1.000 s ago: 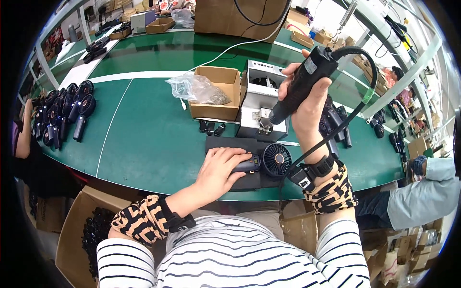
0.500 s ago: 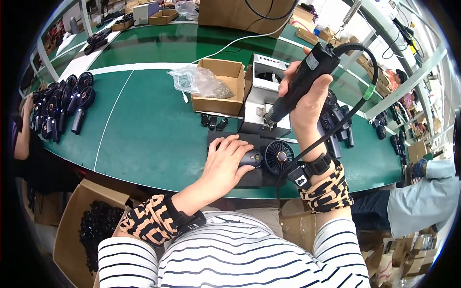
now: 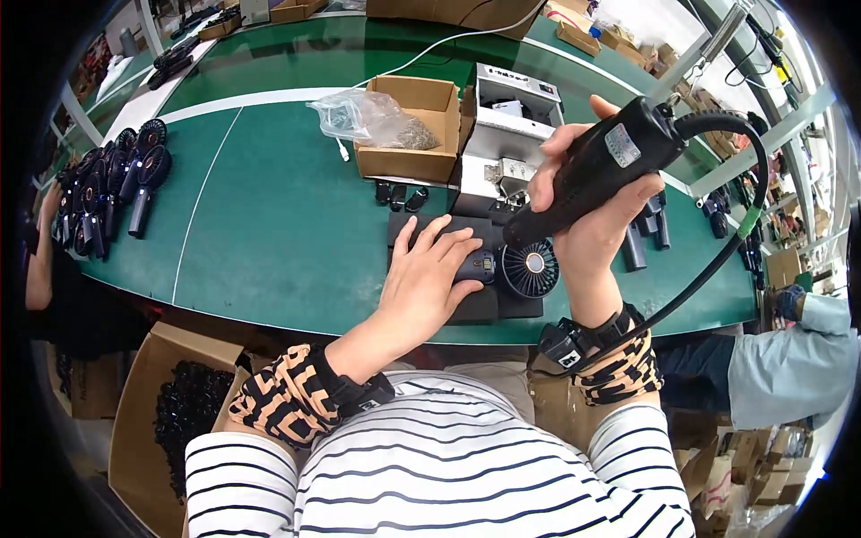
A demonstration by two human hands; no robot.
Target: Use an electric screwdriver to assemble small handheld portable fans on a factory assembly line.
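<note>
A black electric screwdriver [image 3: 605, 161] is gripped in my right hand [image 3: 596, 224], its nose slanting down to the left above a small fan's round head. That handheld fan [image 3: 529, 268] lies on a black block [image 3: 475, 309], grille up, with a small display on its handle. Over the handle lies my left hand [image 3: 426, 273], fingers across the top and thumb along the near side, holding it down. Just beyond the fan stands a metal screw feeder [image 3: 484, 175]. The screwdriver's tip is hard to make out against the dark parts.
An open cardboard box [image 3: 408, 161] holds a clear plastic bag [image 3: 368, 117] of small screws. Small black parts [image 3: 399, 196] lie before it. Several fans [image 3: 112, 184] are piled at the left, more lie at the right. A carton of black parts [image 3: 188, 408] stands lower left. Other people work on both sides.
My right hand has drawn the screwdriver from the screw feeder back toward me, over the fan. My left hand still holds the fan's handle.
</note>
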